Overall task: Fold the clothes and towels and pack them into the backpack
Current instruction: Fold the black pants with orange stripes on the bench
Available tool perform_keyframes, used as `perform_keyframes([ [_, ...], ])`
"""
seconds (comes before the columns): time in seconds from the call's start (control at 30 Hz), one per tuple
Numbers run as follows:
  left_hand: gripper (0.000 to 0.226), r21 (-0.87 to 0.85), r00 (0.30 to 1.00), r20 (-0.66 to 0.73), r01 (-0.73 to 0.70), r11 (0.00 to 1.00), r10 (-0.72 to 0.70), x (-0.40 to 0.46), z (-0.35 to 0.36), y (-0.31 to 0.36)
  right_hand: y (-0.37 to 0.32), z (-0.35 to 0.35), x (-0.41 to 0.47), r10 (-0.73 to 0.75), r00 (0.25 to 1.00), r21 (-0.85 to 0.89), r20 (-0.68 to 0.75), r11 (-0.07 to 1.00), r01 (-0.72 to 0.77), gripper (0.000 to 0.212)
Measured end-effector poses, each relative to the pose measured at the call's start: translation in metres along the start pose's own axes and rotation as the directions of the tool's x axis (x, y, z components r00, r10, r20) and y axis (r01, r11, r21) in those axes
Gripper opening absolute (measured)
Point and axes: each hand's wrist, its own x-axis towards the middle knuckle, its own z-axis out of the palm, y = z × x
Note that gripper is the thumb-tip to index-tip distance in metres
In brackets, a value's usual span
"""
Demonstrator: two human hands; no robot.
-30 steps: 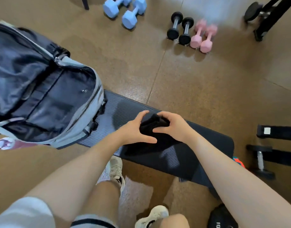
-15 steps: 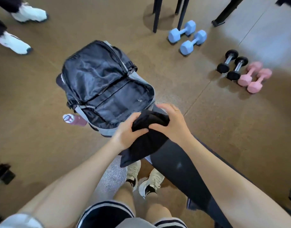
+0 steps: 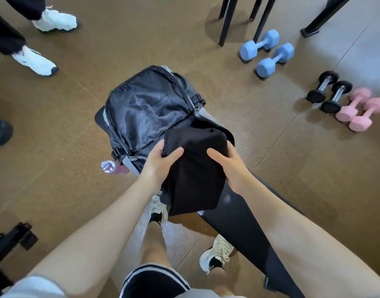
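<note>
A folded black garment (image 3: 195, 166) hangs between both hands over the near end of the open backpack (image 3: 146, 108). My left hand (image 3: 160, 163) grips its left edge, thumb on top. My right hand (image 3: 227, 165) grips its right edge, thumb on top too. The backpack lies on the floor with its dark lid flipped back and grey trim showing. The garment hides most of the backpack's main compartment. Its lower end droops toward my feet.
A dark bench pad (image 3: 245, 229) runs under my right arm. A pink bottle (image 3: 111, 167) sits beside the backpack. Blue dumbbells (image 3: 268, 53), black dumbbells (image 3: 329, 91) and pink dumbbells (image 3: 361, 111) lie at right. Another person's white shoes (image 3: 36, 61) stand at upper left. Chair legs (image 3: 227, 20) stand behind.
Both hands lifted the black garment off the bench pad and carried it left over the backpack opening. It now hangs more spread out between my hands.
</note>
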Motion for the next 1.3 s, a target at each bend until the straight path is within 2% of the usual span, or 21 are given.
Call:
perform_keyframes([
  [0.1,0.041,0.14,0.998,0.005,0.059,0.988,-0.06,0.054,-0.017,0.005,0.001,0.015,0.049,0.021,0.989,0.015,-0.143,1.0,-0.019,0.03],
  [0.17,0.035,0.269,0.995,0.008,0.09,0.959,-0.096,0.093,-0.03,0.002,0.007,0.023,0.082,0.065,0.981,0.022,-0.184,0.998,-0.062,0.031],
  [0.23,0.028,0.479,0.996,0.035,0.058,0.876,-0.085,0.129,-0.042,-0.005,0.018,0.025,0.115,0.119,0.966,-0.007,-0.231,0.992,-0.124,0.031],
  [0.3,0.032,0.756,0.996,0.087,-0.043,0.654,-0.035,0.161,-0.051,-0.012,0.03,0.021,0.143,0.121,0.948,-0.065,-0.293,0.987,-0.146,0.034],
  [0.37,0.038,0.899,0.98,0.17,-0.196,0.391,0.1,0.186,-0.056,-0.015,0.041,0.014,0.162,0.104,0.933,-0.158,-0.345,0.973,-0.166,0.037],
  [0.43,0.041,0.922,0.922,0.318,-0.355,0.156,0.221,0.203,-0.053,-0.015,0.047,0.009,0.173,0.106,0.927,-0.228,-0.361,0.953,-0.198,0.037],
  [0.5,0.043,0.904,0.878,0.412,-0.428,0.013,0.243,0.217,-0.045,-0.016,0.049,0.007,0.178,0.122,0.932,-0.257,-0.341,0.942,-0.218,0.033],
  [0.6,0.054,0.909,0.879,0.416,-0.406,-0.095,0.234,0.236,-0.032,-0.021,0.05,0.009,0.184,0.135,0.961,-0.277,-0.24,0.939,-0.201,0.034],
  [0.67,0.059,0.911,0.893,0.398,-0.359,-0.201,0.209,0.247,-0.028,-0.024,0.053,0.01,0.191,0.117,0.976,-0.351,-0.184,0.92,-0.176,0.04],
  [0.73,0.047,0.881,0.894,0.405,-0.324,-0.346,0.193,0.256,-0.028,-0.026,0.057,0.009,0.198,0.112,0.975,-0.436,-0.19,0.88,-0.186,0.042],
  [0.8,0.036,0.84,0.885,0.434,-0.33,-0.432,0.168,0.261,-0.027,-0.018,0.06,0.008,0.2,0.134,0.962,-0.456,-0.237,0.859,-0.232,0.044],
  [0.83,0.033,0.847,0.891,0.43,-0.342,-0.408,0.145,0.261,-0.027,-0.013,0.061,0.008,0.199,0.145,0.956,-0.452,-0.256,0.856,-0.251,0.045],
  [0.87,0.027,0.87,0.895,0.426,-0.363,-0.335,0.135,0.262,-0.027,-0.009,0.062,0.008,0.198,0.152,0.951,-0.451,-0.27,0.852,-0.265,0.044],
  [0.9,0.021,0.894,0.902,0.419,-0.389,-0.224,0.106,0.261,-0.029,-0.004,0.062,0.01,0.196,0.145,0.951,-0.453,-0.272,0.853,-0.26,0.041],
  [0.97,0.023,0.912,0.904,0.41,-0.41,-0.029,0.116,0.26,-0.038,0.007,0.056,0.017,0.2,0.082,0.962,-0.484,-0.26,0.851,-0.204,0.038],
  [1.03,0.024,0.898,0.892,0.402,-0.429,0.103,0.209,0.252,-0.047,0.02,0.049,0.025,0.216,-0.016,0.969,-0.609,-0.248,0.78,-0.143,0.04],
  [1.07,0.023,0.884,0.877,0.397,-0.445,0.145,0.271,0.25,-0.049,0.023,0.046,0.031,0.227,-0.057,0.968,-0.696,-0.243,0.706,-0.133,0.044],
  [1.17,0.021,0.884,0.882,0.388,-0.438,0.163,0.269,0.243,-0.047,0.027,0.042,0.045,0.243,-0.155,0.944,-0.901,-0.292,0.376,-0.218,0.058],
  [1.2,0.021,0.891,0.892,0.382,-0.424,0.159,0.24,0.243,-0.046,0.024,0.045,0.047,0.239,-0.185,0.93,-0.911,-0.317,0.334,-0.244,0.062],
  [1.3,0.022,0.903,0.912,0.359,-0.393,0.172,0.199,0.24,-0.044,0.018,0.067,0.041,0.196,-0.277,0.884,-0.878,-0.377,0.412,-0.246,0.071],
])
